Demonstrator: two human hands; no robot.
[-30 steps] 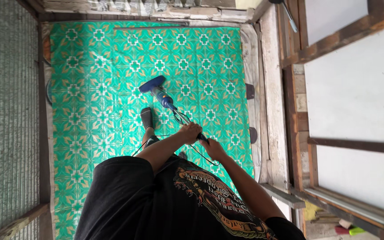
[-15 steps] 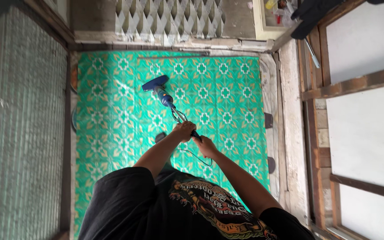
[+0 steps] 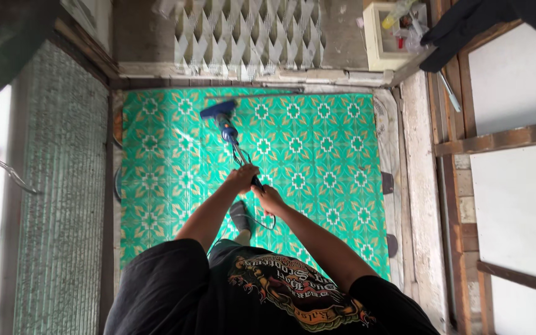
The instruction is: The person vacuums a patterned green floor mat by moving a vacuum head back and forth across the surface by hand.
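On the floor of the narrow room lay a green patterned vinyl sheet (image 3: 317, 161) with white and gold floral tiles, running between the ribbed glass wall on the left and the pale timber-framed wall on the right. Across its upper part stood a blue stick vacuum cleaner (image 3: 226, 127), its wide blue head (image 3: 216, 110) flat on the sheet near the far edge, close to the white latticed wall (image 3: 243, 37). The shaft slanted back to the person, with a thin black cord (image 3: 262, 217) looping down below the handle. The left hand (image 3: 241, 178) was wrapped closed around the handle, and the right hand (image 3: 268, 200) was clenched on it just behind, the two almost touching. One grey-socked foot (image 3: 241, 217) was planted on the sheet beneath them. Done well, the stroke probably called for keeping the head flat, moving in straight overlapping passes, and holding the cord away from the foot.
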